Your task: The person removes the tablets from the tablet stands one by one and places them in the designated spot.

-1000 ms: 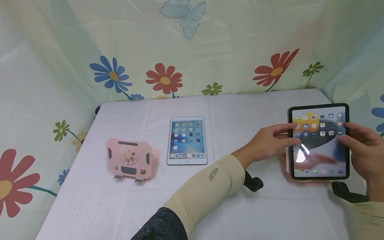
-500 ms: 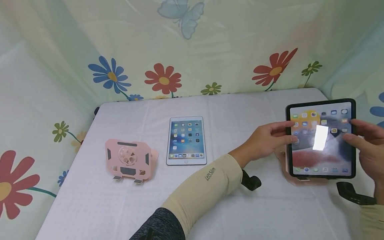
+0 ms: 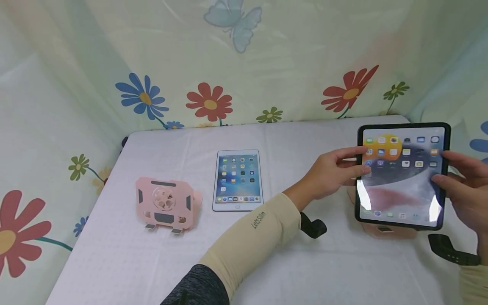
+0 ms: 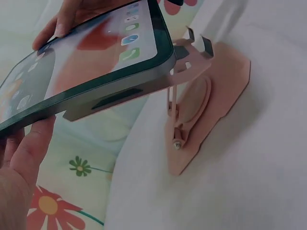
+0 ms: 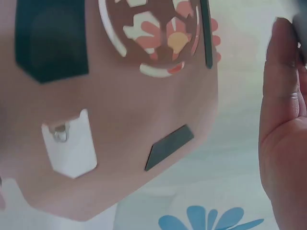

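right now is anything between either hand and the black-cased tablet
Nothing visible: the left hand and right hand hold the black-cased tablet at opposite sides. One pink stand is behind it; the white tablet lies off to the left.

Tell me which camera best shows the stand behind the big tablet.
Left wrist view: the pink stand shows side-on, with base, hinge and hooks visible. Head: the big tablet mostly hides it. Right wrist: only its plate, cropped.

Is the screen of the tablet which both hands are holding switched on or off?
On. The black-framed tablet, between the left hand and right hand, shows colourful app icons in rows over a picture background.
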Tool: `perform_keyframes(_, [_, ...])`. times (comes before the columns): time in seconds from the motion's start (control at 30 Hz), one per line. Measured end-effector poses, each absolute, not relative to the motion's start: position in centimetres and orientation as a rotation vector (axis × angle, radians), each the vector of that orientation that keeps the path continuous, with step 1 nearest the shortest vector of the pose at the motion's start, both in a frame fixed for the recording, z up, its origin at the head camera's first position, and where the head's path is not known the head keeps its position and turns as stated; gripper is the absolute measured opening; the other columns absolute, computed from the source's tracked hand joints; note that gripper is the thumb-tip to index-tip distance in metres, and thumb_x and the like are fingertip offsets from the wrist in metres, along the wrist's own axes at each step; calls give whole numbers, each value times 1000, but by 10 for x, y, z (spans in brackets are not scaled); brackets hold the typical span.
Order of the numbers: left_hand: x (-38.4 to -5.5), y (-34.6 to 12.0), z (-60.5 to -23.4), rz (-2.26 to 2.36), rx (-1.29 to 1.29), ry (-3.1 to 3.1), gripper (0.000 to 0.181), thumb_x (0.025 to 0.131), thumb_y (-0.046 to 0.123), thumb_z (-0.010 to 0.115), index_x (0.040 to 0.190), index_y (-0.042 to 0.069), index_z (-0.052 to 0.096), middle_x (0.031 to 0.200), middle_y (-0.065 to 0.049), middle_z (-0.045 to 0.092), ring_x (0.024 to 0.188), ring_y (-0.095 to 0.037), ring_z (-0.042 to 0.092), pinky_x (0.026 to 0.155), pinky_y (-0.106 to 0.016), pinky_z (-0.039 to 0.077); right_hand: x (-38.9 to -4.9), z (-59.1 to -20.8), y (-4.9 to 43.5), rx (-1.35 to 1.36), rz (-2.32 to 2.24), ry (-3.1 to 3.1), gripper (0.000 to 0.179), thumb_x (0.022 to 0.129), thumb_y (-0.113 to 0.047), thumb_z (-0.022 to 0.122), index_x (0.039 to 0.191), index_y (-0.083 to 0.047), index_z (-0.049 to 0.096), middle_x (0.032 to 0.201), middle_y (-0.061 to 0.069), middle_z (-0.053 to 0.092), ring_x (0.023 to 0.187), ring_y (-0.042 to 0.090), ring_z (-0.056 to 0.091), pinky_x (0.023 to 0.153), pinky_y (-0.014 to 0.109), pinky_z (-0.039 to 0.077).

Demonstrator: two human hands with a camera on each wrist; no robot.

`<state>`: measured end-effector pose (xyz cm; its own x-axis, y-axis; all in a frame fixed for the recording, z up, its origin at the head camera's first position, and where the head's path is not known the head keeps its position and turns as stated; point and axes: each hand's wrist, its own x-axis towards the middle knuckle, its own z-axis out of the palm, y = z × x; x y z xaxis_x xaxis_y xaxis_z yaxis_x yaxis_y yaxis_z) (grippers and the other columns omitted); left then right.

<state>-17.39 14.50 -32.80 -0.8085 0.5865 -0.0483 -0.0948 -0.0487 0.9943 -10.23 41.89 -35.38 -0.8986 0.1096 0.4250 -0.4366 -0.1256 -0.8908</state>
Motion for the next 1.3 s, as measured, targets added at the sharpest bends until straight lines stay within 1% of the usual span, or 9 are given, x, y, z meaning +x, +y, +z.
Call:
perform_keyframes(0.1, [-176, 140, -329, 1907, 511, 1778, 46, 94, 9, 71, 137, 21, 62, 108, 13, 63, 94, -1, 65, 71, -22, 58, -97, -343, 404, 437, 2085, -1811, 45, 96, 16, 49, 140, 6, 53, 131, 4, 60, 92, 8, 71, 74, 15, 54])
perform_keyframes(0.27, [-178, 132, -329, 1887, 492, 1846, 46, 93, 10, 73, 136, 23, 63, 109, 14, 61, 92, 1, 64, 70, -22, 58, -97, -341, 401, 450, 2085, -1864, 47, 96, 17, 49, 140, 3, 54, 130, 0, 62, 89, 7, 72, 71, 14, 54])
perform_keyframes(0.4, [-180, 124, -329, 1895, 506, 1850, 49, 92, 8, 73, 138, 23, 63, 110, 11, 60, 91, -2, 63, 70, -22, 58, -100, -342, 398, 463, 2115, -1839, 47, 95, 17, 52, 140, 5, 54, 130, 3, 61, 88, 9, 72, 69, 17, 55])
perform_keyframes(0.6, [-184, 114, -331, 1923, 525, 1875, 49, 92, 7, 73, 138, 22, 63, 110, 9, 60, 91, -4, 62, 70, -24, 58, -104, -339, 387, 394, 2190, -1817, 49, 94, 21, 49, 139, 1, 57, 133, 5, 58, 93, 12, 68, 72, 20, 56])
perform_keyframes(0.7, [-186, 108, -333, 1945, 538, 1866, 49, 93, 7, 72, 138, 21, 62, 111, 8, 60, 93, -5, 62, 71, -25, 59, -105, -339, 381, 343, 2224, -1813, 51, 93, 22, 50, 139, 1, 57, 132, 4, 59, 89, 12, 69, 72, 21, 57])
perform_keyframes(0.93, [-191, 94, -337, 2004, 541, 1865, 48, 92, 6, 73, 137, 20, 63, 115, 9, 58, 96, -6, 62, 72, -27, 59, -111, -339, 366, 351, 2239, -1835, 55, 92, 24, 50, 143, 2, 52, 132, 5, 57, 88, 13, 69, 71, 21, 57])
perform_keyframes(1.1, [-194, 83, -338, 2036, 537, 1883, 47, 91, 6, 74, 136, 19, 64, 114, 8, 59, 95, -7, 62, 72, -28, 59, -115, -338, 354, 280, 2228, -1889, 56, 93, 21, 52, 143, -4, 55, 132, 0, 56, 85, 10, 69, 70, 18, 56])
perform_keyframes(1.17, [-195, 79, -339, 2037, 528, 1888, 47, 92, 6, 74, 136, 19, 64, 114, 7, 59, 95, -8, 62, 73, -28, 59, -116, -338, 351, 224, 2202, -1936, 55, 93, 17, 56, 143, -8, 57, 132, -2, 55, 83, 8, 68, 69, 16, 55])
perform_keyframes(1.3, [-198, 72, -342, 2043, 502, 1899, 47, 91, 7, 74, 136, 20, 65, 114, 8, 60, 96, -11, 63, 73, -28, 59, -118, -337, 345, 128, 2117, -2047, 56, 94, 11, 60, 144, -14, 57, 133, -3, 52, 82, 4, 67, 68, 13, 54])
